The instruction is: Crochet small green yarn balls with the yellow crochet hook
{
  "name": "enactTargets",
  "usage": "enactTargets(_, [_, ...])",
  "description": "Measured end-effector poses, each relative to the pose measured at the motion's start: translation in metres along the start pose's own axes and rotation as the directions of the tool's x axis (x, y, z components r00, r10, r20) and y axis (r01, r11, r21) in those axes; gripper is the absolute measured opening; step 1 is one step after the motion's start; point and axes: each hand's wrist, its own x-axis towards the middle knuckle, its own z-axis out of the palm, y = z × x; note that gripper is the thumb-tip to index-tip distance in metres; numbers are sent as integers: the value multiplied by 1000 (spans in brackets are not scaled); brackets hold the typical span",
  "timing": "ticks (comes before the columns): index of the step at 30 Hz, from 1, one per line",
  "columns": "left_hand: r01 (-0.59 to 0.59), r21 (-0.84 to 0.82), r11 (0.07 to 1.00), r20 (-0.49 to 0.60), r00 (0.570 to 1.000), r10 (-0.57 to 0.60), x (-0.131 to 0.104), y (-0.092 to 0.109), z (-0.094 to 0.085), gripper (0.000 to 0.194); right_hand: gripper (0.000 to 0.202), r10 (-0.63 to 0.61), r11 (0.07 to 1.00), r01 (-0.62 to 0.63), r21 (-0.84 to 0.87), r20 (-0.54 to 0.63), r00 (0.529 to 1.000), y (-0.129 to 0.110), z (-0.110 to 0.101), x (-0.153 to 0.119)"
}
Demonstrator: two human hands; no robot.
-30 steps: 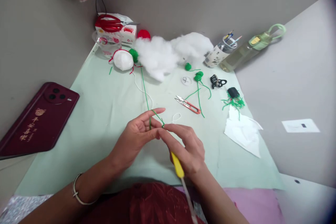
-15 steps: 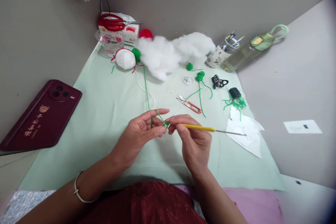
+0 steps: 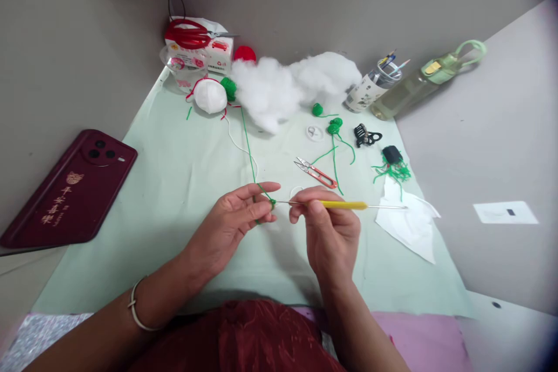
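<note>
My left hand (image 3: 231, 221) pinches a small piece of green yarn work (image 3: 272, 203) between thumb and fingers. A green strand (image 3: 249, 148) runs from the back of the table over its raised index finger. My right hand (image 3: 329, 229) is closed around the yellow handle of a crochet hook (image 3: 342, 204), held level. The hook's thin metal tip reaches left to the green piece; how the yarn sits on it is too small to tell. A small gap parts the two hands.
Orange thread snips (image 3: 320, 175), small green yarn pieces (image 3: 335, 126) and a black claw clip (image 3: 367, 136) lie beyond my hands. White stuffing (image 3: 272, 93), a white ball (image 3: 210, 96) and a bottle (image 3: 405, 93) stand behind. A dark red phone (image 3: 72, 189) is left, white paper (image 3: 405, 221) right.
My right hand has moved slightly right with the hook, baring more of its metal shaft. My left thumb and fingers have closed more tightly over the green piece.
</note>
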Motion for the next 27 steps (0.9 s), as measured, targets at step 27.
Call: enactTargets(27, [63,-2,998,65,996,-63,-5,-4,14,47,25,-186,944,204,-259,92,978,-7,-4,-13])
